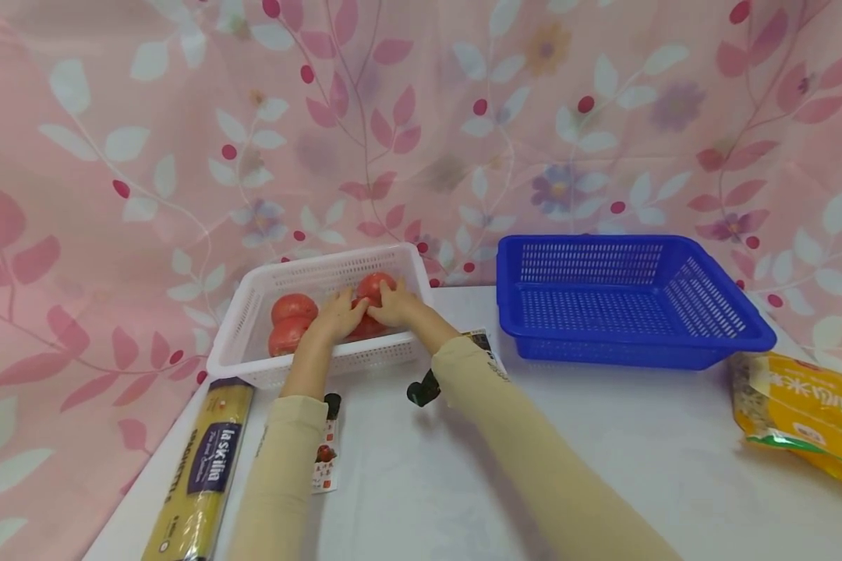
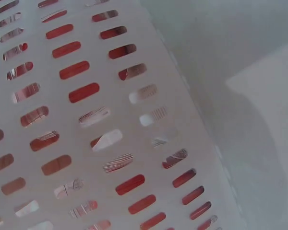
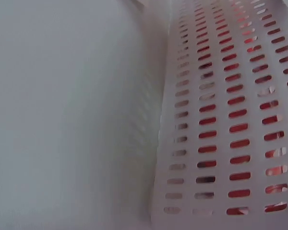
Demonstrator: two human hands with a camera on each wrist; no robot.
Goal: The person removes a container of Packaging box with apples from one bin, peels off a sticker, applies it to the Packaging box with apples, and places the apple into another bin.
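Note:
A white slotted basket (image 1: 309, 269) stands on the table at the left and holds several red tomatoes (image 1: 293, 308). Both of my hands reach into it side by side. My left hand (image 1: 338, 315) and my right hand (image 1: 393, 304) curl round the same tomato (image 1: 372, 284) at the basket's back right, fingertips meeting over it. Another red tomato lies partly hidden beneath my hands. The left wrist view shows only the basket wall (image 2: 182, 120) from close up, with red showing through its slots. The right wrist view shows the same wall (image 3: 163, 182) beside bare table. Neither wrist view shows a hand.
An empty blue basket (image 1: 737, 327) stands to the right of the white one. A spaghetti packet (image 1: 206, 467) lies at the table's front left, and a small printed card (image 1: 326, 463) lies under my left forearm. A yellow bag (image 1: 807, 413) lies at the right edge. A pink floral curtain hangs behind.

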